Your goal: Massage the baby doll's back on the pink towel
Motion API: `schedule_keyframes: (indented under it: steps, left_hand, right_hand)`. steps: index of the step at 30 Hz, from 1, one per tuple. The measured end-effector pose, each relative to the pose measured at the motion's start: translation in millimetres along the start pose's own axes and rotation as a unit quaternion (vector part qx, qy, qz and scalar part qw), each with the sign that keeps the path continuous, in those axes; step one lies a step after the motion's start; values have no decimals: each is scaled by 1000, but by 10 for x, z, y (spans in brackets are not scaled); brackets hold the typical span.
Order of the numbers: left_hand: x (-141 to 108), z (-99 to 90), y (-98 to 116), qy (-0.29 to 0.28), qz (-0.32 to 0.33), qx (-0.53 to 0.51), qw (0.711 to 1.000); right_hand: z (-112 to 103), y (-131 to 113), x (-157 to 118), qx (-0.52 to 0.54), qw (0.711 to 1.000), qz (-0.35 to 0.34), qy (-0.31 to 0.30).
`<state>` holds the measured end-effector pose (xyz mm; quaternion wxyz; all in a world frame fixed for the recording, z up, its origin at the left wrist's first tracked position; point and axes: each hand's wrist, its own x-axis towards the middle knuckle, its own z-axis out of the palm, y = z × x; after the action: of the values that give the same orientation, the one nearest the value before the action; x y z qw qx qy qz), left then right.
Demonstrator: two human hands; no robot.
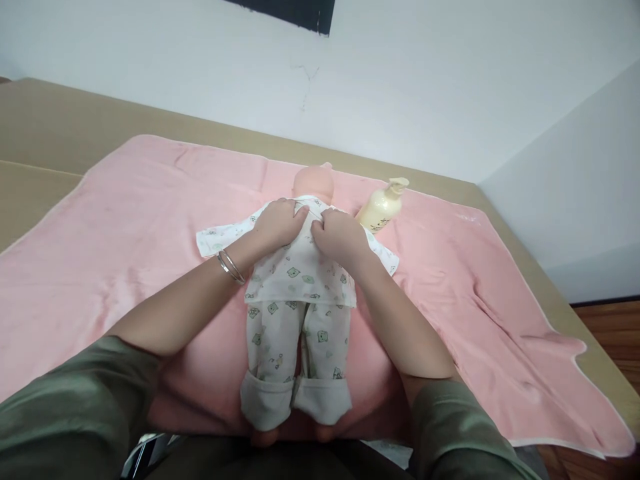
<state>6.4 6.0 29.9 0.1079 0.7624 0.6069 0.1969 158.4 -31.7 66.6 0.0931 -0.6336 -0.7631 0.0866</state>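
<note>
A baby doll [311,181] lies on a pink blanket [165,200], its head away from me and its feet at the near edge. It wears a white patterned top [300,273] and matching trousers [325,333] with folded cuffs. My left hand [283,222] rests on the upper left of the top, its fingers curled onto the cloth. On the upper right, my right hand [340,237] is curled on the top too, thumb towards the middle. What cloth lies between the fingers is hidden. Both sleeves spread outwards.
A pale yellow pump bottle [383,208] lies tilted on the blanket, right of the doll's shoulder and close to the right sleeve. The tan table [165,123] shows around the blanket. A white wall stands behind it.
</note>
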Motion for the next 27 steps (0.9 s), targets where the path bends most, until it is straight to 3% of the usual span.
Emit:
schedule_keyframes:
  steps: [4, 10, 15, 21, 27]
  left_hand:
    - [-94, 7, 103, 21, 19, 79, 996]
    - [-305, 22, 254, 40, 106, 137, 984]
    - [-175, -11, 169, 25, 45, 67, 996]
    - [7, -6, 29, -18, 7, 6, 1000]
    - [-9, 33, 57, 3, 11, 33, 999]
  right_hand:
    - [94, 93, 140, 20, 999, -22, 27]
    - [181, 216, 312, 27, 998, -40, 27]
    - [121, 109, 183, -17, 998, -44, 28]
    - [-64, -46, -90, -41, 998, -33, -23]
    - [34, 82, 104, 16, 998, -55, -1]
